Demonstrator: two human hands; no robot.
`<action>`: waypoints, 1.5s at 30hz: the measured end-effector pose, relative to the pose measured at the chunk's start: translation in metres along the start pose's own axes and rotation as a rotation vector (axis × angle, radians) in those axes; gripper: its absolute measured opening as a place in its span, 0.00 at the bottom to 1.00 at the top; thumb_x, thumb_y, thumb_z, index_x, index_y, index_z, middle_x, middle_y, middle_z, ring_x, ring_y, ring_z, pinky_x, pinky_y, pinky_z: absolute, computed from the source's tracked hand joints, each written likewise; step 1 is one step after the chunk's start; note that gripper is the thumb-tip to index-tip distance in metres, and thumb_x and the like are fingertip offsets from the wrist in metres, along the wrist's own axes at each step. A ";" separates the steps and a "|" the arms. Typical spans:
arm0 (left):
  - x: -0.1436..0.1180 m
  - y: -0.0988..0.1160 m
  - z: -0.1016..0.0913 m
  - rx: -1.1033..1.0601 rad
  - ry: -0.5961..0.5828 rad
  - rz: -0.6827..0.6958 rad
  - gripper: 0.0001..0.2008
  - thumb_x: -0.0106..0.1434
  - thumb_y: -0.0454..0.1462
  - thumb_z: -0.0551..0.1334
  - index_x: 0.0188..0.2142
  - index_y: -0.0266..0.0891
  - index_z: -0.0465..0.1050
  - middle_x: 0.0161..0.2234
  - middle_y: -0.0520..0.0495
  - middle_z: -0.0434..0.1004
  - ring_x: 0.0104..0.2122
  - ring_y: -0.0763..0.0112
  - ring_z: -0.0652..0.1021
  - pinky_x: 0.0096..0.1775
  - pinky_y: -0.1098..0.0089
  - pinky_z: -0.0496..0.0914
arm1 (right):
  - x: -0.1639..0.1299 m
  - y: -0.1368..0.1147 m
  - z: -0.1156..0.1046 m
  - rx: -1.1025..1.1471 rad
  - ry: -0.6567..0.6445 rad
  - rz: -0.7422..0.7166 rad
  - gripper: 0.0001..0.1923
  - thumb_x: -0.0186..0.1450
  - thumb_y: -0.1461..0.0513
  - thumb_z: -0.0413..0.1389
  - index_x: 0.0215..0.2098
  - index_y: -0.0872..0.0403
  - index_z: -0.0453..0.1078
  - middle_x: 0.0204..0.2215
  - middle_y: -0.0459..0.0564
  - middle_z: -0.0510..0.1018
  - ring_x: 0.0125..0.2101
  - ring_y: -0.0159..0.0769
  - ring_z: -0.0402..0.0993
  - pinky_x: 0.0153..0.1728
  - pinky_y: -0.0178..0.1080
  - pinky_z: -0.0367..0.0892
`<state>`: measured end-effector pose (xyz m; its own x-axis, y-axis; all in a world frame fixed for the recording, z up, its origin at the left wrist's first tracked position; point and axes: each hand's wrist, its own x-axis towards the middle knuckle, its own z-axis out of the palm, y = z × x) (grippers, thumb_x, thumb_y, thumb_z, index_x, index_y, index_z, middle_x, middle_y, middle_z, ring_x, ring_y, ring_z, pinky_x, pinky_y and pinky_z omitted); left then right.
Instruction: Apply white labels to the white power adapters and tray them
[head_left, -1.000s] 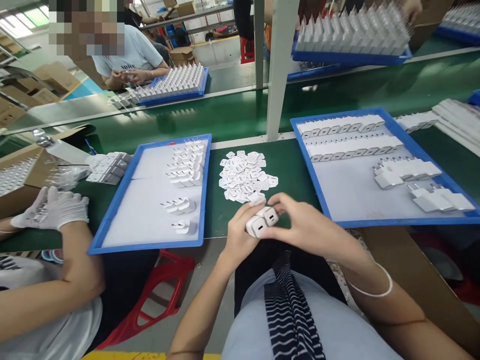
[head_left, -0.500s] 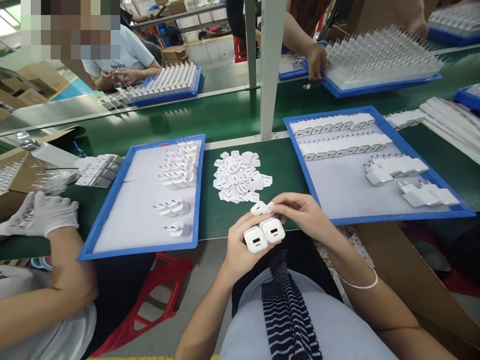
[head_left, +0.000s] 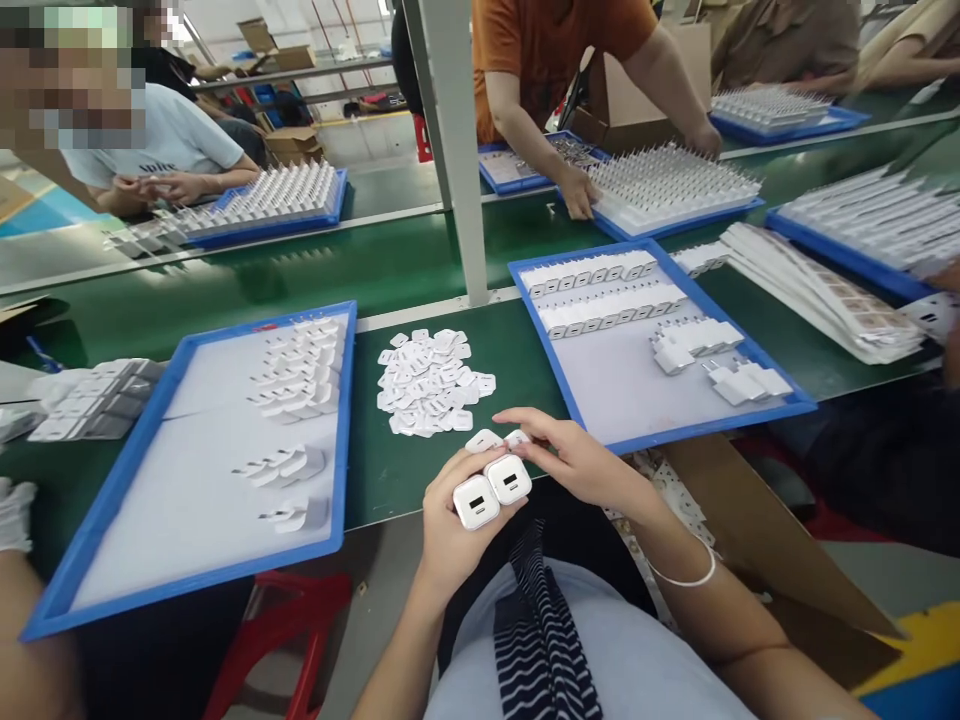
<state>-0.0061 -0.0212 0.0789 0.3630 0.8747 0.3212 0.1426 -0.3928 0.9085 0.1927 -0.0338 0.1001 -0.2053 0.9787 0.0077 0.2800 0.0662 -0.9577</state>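
Note:
My left hand (head_left: pixel 445 515) is closed round two white charger plugs (head_left: pixel 493 492) held side by side, their port faces turned towards me. Behind them, a white cover plate (head_left: pixel 484 441) with a small slot shows above my left fingers. My right hand (head_left: pixel 574 462) is beside it, index finger stretched out and apart from the thumb, near a second small white piece (head_left: pixel 517 438) by the chargers. A pile of loose white cover plates (head_left: pixel 429 385) lies on the green bench just beyond my hands.
A blue-rimmed tray (head_left: pixel 343 440) with rows of chargers stands at left, another blue-rimmed tray (head_left: pixel 559 385) at right. A white post (head_left: pixel 461 160) rises behind the pile. A person in orange (head_left: pixel 517 40) handles a full tray (head_left: pixel 667 190) across the bench. A gloved hand (head_left: pixel 15 515) shows far left.
The view has swung right, so things sit further left. My right index finger has stretched out from its pinch near the small white piece. My left hand keeps its chargers.

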 end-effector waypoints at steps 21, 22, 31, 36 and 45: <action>-0.005 -0.013 0.020 0.132 0.097 0.127 0.23 0.56 0.30 0.72 0.52 0.42 0.76 0.51 0.43 0.81 0.50 0.64 0.81 0.54 0.65 0.76 | 0.005 0.026 0.008 0.662 0.455 0.064 0.11 0.65 0.55 0.64 0.40 0.52 0.70 0.20 0.39 0.71 0.21 0.27 0.64 0.24 0.32 0.60; -0.004 -0.013 0.021 0.126 0.102 0.118 0.23 0.56 0.30 0.72 0.51 0.42 0.77 0.51 0.44 0.81 0.50 0.64 0.81 0.54 0.65 0.76 | 0.004 0.024 0.004 0.621 0.455 0.052 0.11 0.65 0.56 0.63 0.42 0.52 0.71 0.20 0.39 0.69 0.22 0.27 0.62 0.23 0.32 0.58; -0.002 -0.008 0.025 0.093 0.059 0.113 0.21 0.56 0.29 0.71 0.50 0.42 0.77 0.49 0.44 0.82 0.49 0.64 0.81 0.52 0.65 0.76 | -0.011 -0.002 -0.007 0.526 0.399 0.044 0.14 0.65 0.59 0.63 0.47 0.51 0.68 0.20 0.39 0.73 0.22 0.27 0.65 0.25 0.31 0.63; 0.001 -0.003 0.025 0.042 0.088 0.094 0.21 0.55 0.31 0.74 0.49 0.42 0.78 0.47 0.44 0.82 0.47 0.64 0.81 0.50 0.65 0.76 | -0.024 -0.011 -0.008 0.519 0.316 0.066 0.08 0.67 0.61 0.63 0.45 0.50 0.76 0.21 0.40 0.73 0.21 0.24 0.66 0.23 0.29 0.64; -0.001 0.004 0.019 -0.005 0.151 0.038 0.22 0.54 0.34 0.75 0.49 0.44 0.79 0.49 0.44 0.83 0.48 0.61 0.81 0.52 0.61 0.76 | -0.030 -0.021 0.009 0.558 0.231 0.123 0.08 0.66 0.61 0.64 0.44 0.50 0.77 0.20 0.41 0.77 0.18 0.24 0.68 0.20 0.28 0.66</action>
<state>0.0113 -0.0285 0.0771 0.2256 0.8922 0.3912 0.1268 -0.4251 0.8962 0.1850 -0.0665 0.1174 0.0233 0.9937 -0.1100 -0.2575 -0.1003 -0.9611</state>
